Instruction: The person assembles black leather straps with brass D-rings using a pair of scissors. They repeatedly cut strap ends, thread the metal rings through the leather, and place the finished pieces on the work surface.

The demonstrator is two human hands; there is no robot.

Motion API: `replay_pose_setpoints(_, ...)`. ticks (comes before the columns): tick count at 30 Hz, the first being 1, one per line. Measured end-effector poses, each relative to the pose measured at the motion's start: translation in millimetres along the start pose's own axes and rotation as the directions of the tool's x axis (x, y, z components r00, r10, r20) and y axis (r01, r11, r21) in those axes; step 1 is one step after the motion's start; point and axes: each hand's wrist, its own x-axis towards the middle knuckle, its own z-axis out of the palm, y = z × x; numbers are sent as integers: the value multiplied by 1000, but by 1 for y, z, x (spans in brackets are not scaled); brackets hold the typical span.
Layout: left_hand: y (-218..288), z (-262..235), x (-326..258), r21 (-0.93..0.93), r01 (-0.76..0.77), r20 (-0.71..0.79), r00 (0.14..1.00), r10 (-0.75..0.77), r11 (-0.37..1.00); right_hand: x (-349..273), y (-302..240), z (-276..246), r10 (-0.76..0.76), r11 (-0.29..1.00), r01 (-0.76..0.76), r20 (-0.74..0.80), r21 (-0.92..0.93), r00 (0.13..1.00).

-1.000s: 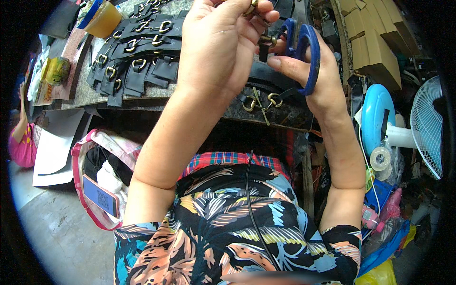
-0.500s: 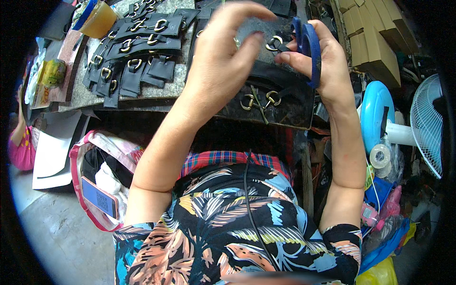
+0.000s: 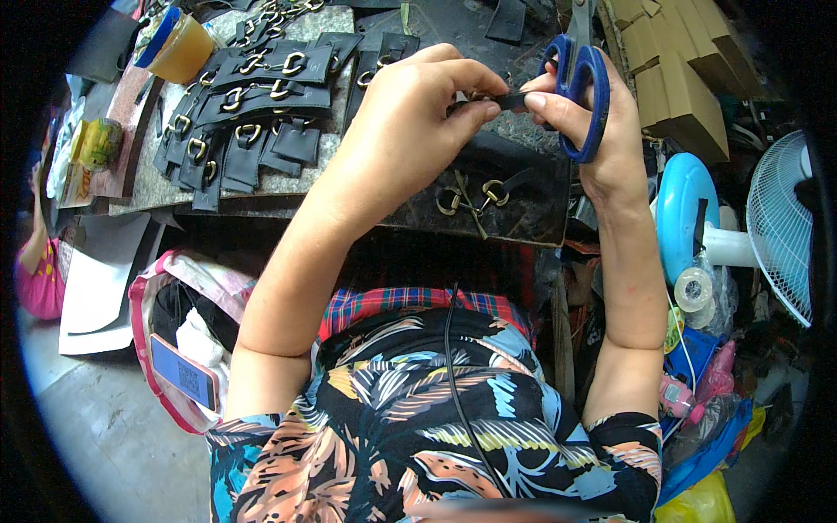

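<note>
A short black strap (image 3: 513, 101) spans the gap between my hands over the dark worktop. My left hand (image 3: 397, 131) is closed, thumb and forefinger pinching one end; the ring it carried is mostly hidden by the fingers. My right hand (image 3: 621, 144) pinches the other end with thumb and fingertip. Blue-handled scissors (image 3: 596, 105) also hang in that hand, blades pointing away from me. Just below the hands, near the worktop's front edge, lie two brass-coloured rings (image 3: 493, 193) with a thin greenish strip (image 3: 469, 200) across them and a black strap.
Black leather pieces with metal rings (image 3: 261, 100) lie in overlapping rows on a stone slab at left, by a blue-rimmed tub (image 3: 180, 48). Cardboard pieces (image 3: 684, 96) stack at right, beside a fan (image 3: 779, 200). A pink-edged bag (image 3: 144, 349) holds a phone (image 3: 183, 373).
My left hand has come down and closed on the strap, covering its ring. The scissors have turned in my right hand so the blades show, pointing away.
</note>
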Motion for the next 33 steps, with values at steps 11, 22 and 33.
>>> replay_pose_setpoints(11,-1,12,10,-201,-146,-234,967,97,969,-5,-3,0,18,1000,-19,-117,-2,993)
replay_pose_setpoints(22,10,-1,3,-371,165,80,986,-145,914,-6,-10,-6,-2,999,3,-32,41,999)
replay_pose_setpoints(33,16,-5,-3,-409,187,71,982,-173,893,-11,-12,7,107,978,-118,72,172,992)
